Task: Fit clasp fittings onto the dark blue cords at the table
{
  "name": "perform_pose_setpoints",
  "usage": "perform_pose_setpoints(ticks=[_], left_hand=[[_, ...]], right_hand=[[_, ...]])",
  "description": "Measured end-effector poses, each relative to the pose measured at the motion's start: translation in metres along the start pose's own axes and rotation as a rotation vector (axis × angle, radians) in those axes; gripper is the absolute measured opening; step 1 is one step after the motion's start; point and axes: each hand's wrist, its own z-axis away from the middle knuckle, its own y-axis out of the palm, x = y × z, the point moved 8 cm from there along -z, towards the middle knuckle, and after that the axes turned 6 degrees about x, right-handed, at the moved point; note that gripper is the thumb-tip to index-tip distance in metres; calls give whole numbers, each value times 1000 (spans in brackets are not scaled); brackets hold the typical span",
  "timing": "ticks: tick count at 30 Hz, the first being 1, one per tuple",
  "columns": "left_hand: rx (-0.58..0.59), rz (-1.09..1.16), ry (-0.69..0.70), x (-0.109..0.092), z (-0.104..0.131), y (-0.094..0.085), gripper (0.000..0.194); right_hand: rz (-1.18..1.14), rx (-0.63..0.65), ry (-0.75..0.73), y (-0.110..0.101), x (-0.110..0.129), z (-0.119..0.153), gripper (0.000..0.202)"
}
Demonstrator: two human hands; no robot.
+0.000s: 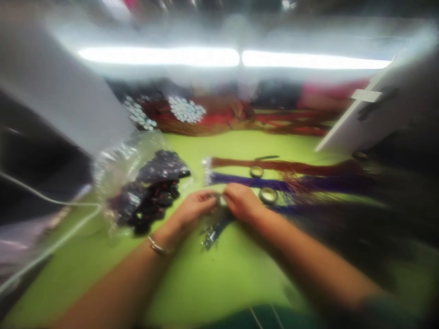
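My left hand (pixel 198 205) and my right hand (pixel 242 201) meet over the green table, both with fingers pinched together. Between the fingertips is a small greyish piece (pixel 221 199), too blurred to name. Just below the hands lies a bundle of dark wires with shiny metal ends (pixel 211 236). Behind the right hand run a blue-purple wire bundle (pixel 236 179) and a brown wire bundle (pixel 236 162), both with pale tips at the left. A tape roll (pixel 268 195) sits right beside the right hand, and a smaller tape roll (pixel 256 172) lies farther back.
Left of my hands, a clear plastic bag (pixel 116 160) holds black plastic parts (pixel 154 192). More red-brown wire bundles with white ends (pixel 187 109) lie along the back. Side panels (pixel 68 87) flank the table (pixel 212 292) under bright tube lights. A white cable (pixel 51 249) crosses at left.
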Motion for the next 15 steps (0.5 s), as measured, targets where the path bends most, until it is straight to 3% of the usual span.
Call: perform_pose_setpoints(ticks=[5,10,15], left_hand=[[-26,-47,16,0,-1,-3,32],[-57,26,62,-6,2,6,36],[-88,66,145,-22,3,7,41]], right_hand=[[11,12,-2,2,0,0,15],[-15,16,-9,-6,0,-3,15],[-141,6,44,-46,-6,-7,13]])
